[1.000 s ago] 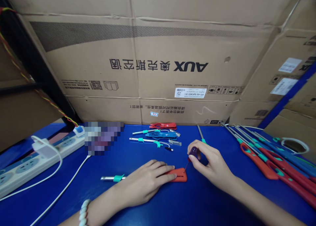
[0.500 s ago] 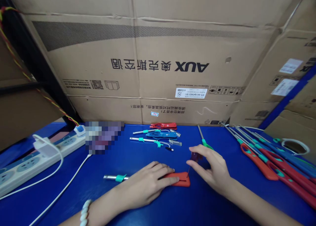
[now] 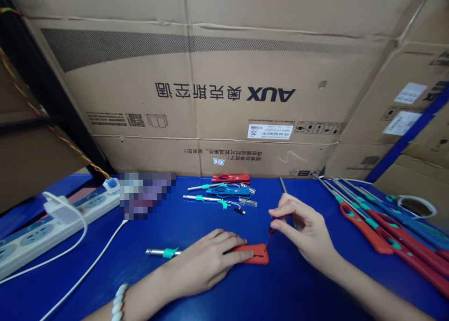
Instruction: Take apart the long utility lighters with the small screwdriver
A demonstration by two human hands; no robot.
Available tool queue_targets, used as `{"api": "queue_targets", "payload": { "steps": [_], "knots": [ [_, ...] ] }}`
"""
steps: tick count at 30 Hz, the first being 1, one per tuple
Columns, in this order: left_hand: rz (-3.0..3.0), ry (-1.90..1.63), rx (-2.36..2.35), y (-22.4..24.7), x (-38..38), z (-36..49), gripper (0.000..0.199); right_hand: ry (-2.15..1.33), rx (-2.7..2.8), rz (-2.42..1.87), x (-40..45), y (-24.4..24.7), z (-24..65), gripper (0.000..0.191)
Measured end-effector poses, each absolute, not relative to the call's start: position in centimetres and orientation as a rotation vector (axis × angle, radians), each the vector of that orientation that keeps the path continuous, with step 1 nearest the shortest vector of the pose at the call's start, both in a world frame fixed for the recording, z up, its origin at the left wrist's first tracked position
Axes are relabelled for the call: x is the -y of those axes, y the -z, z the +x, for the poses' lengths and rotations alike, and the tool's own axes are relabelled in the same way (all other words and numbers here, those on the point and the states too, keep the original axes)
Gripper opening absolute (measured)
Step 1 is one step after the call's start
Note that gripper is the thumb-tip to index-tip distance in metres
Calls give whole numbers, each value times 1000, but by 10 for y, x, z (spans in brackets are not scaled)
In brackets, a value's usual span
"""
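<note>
My left hand [image 3: 206, 260] lies over an orange lighter handle [image 3: 257, 254] on the blue table, its fingers pressed round the handle and holding it down. A metal tube with a green collar [image 3: 170, 252] sticks out to the left from under that hand. My right hand [image 3: 301, 225] pinches a small screwdriver [image 3: 272, 228] with a dark red grip between thumb and fingers. The screwdriver is tilted, and its tip meets the right end of the orange handle. Whether a screw sits under the tip is too small to tell.
Red and blue lighter parts [image 3: 229, 190] lie behind my hands. Several long lighters [image 3: 396, 227] are piled at the right, near a white ring [image 3: 417, 206]. A power strip [image 3: 59, 222] with a white cable stands at the left. Cardboard [image 3: 210, 68] walls the back.
My right hand has risen slightly and its fingers have shifted on the screwdriver grip, which shows less now. The left hand and the orange handle stay in place; the view has shifted slightly.
</note>
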State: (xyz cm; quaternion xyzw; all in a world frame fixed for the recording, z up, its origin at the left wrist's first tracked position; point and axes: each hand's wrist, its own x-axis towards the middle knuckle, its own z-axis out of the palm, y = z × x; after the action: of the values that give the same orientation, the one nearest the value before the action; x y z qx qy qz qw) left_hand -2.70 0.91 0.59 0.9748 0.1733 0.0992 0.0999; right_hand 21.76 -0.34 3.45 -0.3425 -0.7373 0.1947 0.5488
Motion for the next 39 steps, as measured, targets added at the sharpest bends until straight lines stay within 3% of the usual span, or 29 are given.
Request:
{"api": "queue_targets", "payload": {
  "steps": [9,15,22,30,39],
  "knots": [
    [2877,-307,-518,-6,-9,-26,54,-1000,1517,-933,0,-37,223,25],
    [2869,-290,-517,-7,-9,-26,51,-1256,1538,-854,0,-39,223,20],
    [2873,-283,-522,-6,-9,-26,52,-1341,1643,-750,-3,-42,224,19],
    [2863,-270,-533,-8,-7,-26,51,-1290,1581,-796,-3,-37,223,40],
    [2869,-291,-515,-8,-8,-26,55,-1380,1517,-757,-6,-37,224,34]
  ]
}}
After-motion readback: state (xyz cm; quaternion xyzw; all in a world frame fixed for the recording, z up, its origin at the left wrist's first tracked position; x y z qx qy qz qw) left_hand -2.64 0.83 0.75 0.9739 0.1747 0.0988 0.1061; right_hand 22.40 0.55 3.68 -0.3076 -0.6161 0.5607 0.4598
